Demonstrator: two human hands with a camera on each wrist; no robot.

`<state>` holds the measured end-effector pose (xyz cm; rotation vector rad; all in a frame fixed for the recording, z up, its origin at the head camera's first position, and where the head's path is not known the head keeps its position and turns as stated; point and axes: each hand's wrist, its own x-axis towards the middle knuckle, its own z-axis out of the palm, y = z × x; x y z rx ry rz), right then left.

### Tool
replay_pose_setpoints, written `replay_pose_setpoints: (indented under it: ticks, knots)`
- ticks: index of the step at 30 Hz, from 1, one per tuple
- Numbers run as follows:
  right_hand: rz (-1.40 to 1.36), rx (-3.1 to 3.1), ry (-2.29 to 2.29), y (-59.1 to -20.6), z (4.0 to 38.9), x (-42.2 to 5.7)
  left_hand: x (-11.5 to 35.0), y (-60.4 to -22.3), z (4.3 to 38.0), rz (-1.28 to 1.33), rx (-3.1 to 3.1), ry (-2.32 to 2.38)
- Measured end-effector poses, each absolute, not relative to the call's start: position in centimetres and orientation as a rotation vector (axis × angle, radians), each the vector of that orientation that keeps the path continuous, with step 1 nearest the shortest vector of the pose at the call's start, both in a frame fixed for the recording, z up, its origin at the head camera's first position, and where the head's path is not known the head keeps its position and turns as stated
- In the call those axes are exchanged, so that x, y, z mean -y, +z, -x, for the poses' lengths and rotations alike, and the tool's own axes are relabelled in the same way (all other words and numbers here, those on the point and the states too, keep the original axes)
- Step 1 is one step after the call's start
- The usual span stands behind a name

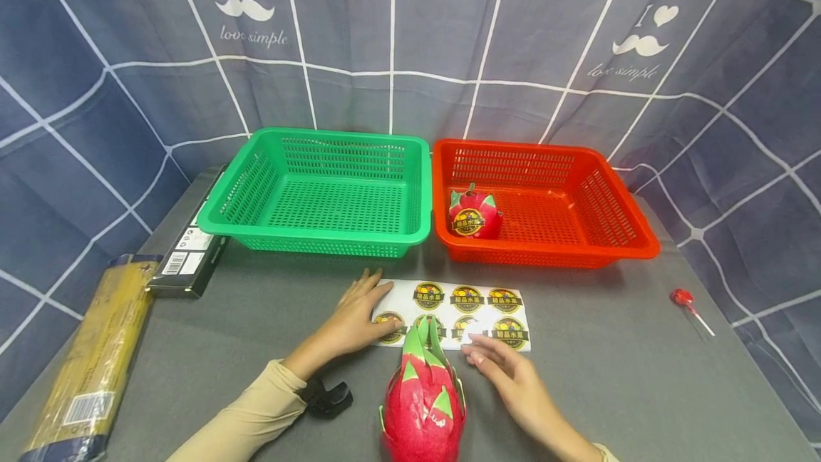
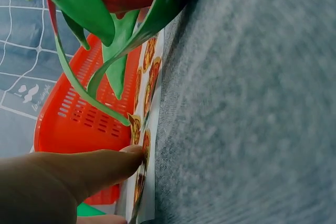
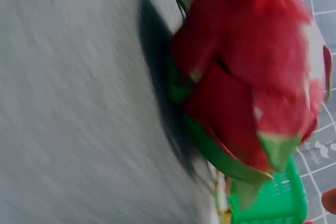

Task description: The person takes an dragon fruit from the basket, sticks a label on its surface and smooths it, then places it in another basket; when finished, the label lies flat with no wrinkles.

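A white sheet of round fruit-label stickers [image 1: 452, 298] lies on the table. My left hand [image 1: 359, 312] rests on its left end, thumb on a lower sticker and fingers spread toward the far corner. My right hand [image 1: 513, 380] is at the sheet's near right edge, fingers loosely bent beside a sticker [image 1: 465, 326] that looks partly whitish. Between my forearms stands a red dragon fruit [image 1: 425, 405], its green-tipped leaves overlapping the sheet in the head view. The dragon fruit [image 3: 252, 66] fills much of the right wrist view, where only a fingertip [image 3: 329, 201] shows.
Behind the sheet stand a green basket [image 1: 321, 239] and a red basket [image 1: 526, 254]. A smaller labelled dragon fruit [image 1: 476, 214] sits in the red one. A black box [image 1: 186, 266] and a yellow package [image 1: 90, 369] lie left, a red lollipop [image 1: 683, 298] right.
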<state>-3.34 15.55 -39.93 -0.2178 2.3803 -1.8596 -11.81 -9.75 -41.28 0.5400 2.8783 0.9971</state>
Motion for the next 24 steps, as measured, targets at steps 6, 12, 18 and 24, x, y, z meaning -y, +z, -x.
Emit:
replay_pose_setpoints:
  ticks: [6,12,18,24]
  knots:
    - [0.234,-2.43,-1.84,-38.7,6.0,-15.7,9.7,-41.3,11.7,-0.527,-2.876,0.97]
    - [0.161,-2.523,-1.637,-38.2,8.9,-15.0,9.7,-41.3,11.7,-0.523,-2.891,0.974]
    - [0.145,-2.588,-1.431,-38.1,11.5,-13.9,9.7,-41.4,11.8,-0.503,-2.887,0.979]
    - [0.106,-2.578,-1.346,-38.6,13.4,-13.0,9.7,-41.4,11.7,-0.5,-2.885,0.983]
